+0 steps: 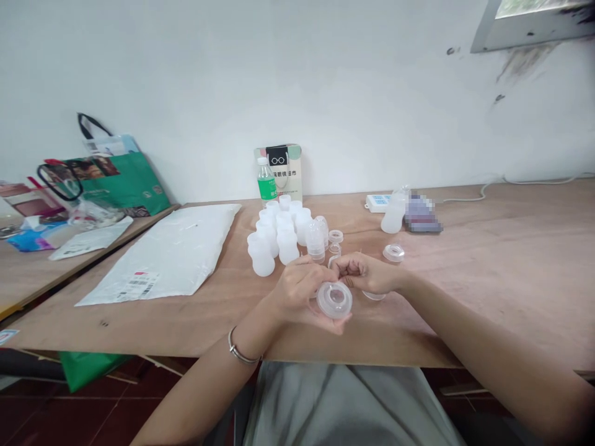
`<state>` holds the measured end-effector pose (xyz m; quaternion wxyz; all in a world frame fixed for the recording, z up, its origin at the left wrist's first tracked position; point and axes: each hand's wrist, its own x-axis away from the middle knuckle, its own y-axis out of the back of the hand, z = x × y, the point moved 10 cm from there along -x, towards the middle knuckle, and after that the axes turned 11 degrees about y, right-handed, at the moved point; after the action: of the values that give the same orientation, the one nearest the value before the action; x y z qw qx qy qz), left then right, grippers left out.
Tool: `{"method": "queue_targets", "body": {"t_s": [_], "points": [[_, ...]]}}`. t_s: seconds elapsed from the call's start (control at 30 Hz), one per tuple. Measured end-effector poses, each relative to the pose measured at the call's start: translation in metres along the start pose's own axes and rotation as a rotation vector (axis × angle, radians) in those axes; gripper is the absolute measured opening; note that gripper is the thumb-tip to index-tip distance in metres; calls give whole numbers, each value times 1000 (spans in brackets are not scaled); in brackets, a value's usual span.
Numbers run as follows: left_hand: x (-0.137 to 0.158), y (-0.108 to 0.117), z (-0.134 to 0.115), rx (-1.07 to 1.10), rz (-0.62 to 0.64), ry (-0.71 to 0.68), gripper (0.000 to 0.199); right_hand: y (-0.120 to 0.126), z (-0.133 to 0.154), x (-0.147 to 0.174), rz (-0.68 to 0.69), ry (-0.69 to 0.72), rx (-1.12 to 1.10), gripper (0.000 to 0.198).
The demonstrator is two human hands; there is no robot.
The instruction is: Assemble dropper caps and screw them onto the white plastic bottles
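My left hand is closed around a clear, round bottle collar, its circular opening turned towards me. My right hand is closed too, fingers curled and pinched at the collar's far edge; what sits between these fingertips is hidden. Just beyond my hands stand several frosted white bottles, narrow at the waist, in a cluster. To their right are clear domed caps and a small clear ring. Another clear collar lies beyond my right hand, and a clear piece shows partly beneath it.
A white mailing bag lies flat on the wooden table. Against the wall stand a green-labelled drink bottle and a paper bag. One frosted bottle stands by a white box. Left, a green shopping bag rests on another table.
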<state>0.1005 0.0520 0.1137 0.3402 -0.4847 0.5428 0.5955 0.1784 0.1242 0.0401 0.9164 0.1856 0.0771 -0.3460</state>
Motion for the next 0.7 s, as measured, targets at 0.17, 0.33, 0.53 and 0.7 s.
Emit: {"method": "queue_targets", "body": {"t_s": [0.17, 0.33, 0.53, 0.7], "points": [[-5, 9, 19, -161, -86, 143, 38, 12, 7, 4, -71, 10, -11, 31], [-5, 7, 22, -144, -36, 176, 36, 17, 6, 4, -106, -2, -8, 33], [-7, 7, 23, -83, 23, 181, 40, 21, 13, 6, -143, 22, 5, 27], [-9, 12, 38, -70, 23, 269, 59, 85, 39, 29, -588, 108, 181, 21]]}}
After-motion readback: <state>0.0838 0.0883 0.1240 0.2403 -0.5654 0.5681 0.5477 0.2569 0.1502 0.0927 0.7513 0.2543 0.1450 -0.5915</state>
